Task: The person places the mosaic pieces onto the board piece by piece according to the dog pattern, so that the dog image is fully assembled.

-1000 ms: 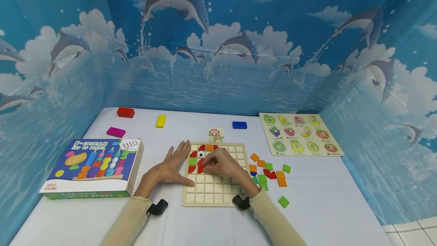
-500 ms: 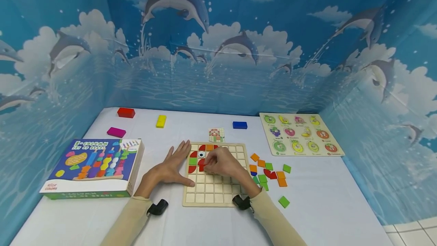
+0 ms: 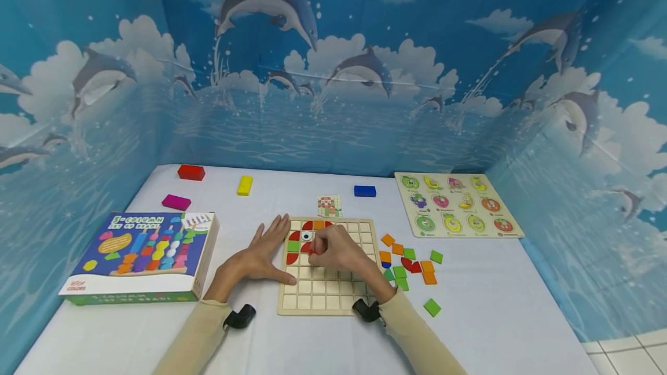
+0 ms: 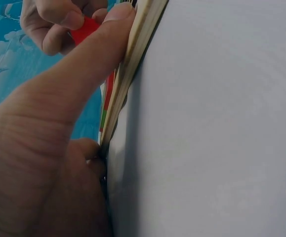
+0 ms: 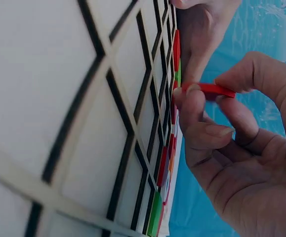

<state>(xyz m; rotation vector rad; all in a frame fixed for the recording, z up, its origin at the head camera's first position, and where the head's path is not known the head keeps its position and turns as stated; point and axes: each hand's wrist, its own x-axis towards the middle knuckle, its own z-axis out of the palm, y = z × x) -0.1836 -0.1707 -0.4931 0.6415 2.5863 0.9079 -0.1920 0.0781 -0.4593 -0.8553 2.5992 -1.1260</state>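
A wooden grid board lies mid-table, with red, green and orange tiles and an eye tile in its upper-left cells. My left hand rests along its left edge, fingers spread and thumb on the rim. Over the board, my right hand pinches a small red tile between thumb and fingers. In the right wrist view that tile is held off the grid, tilted. The left wrist view shows the red tile partly hidden behind my left thumb. The right hand covers some cells in the head view.
Loose green, orange and red tiles lie right of the board. A small pattern card sits behind it. A fruit board is at back right, a boxed bead set at left. Red, yellow, magenta and blue blocks lie behind.
My right fingers have lifted the red tile from the lower filled row and turned it up between the fingertips. The left hand has stayed in place.
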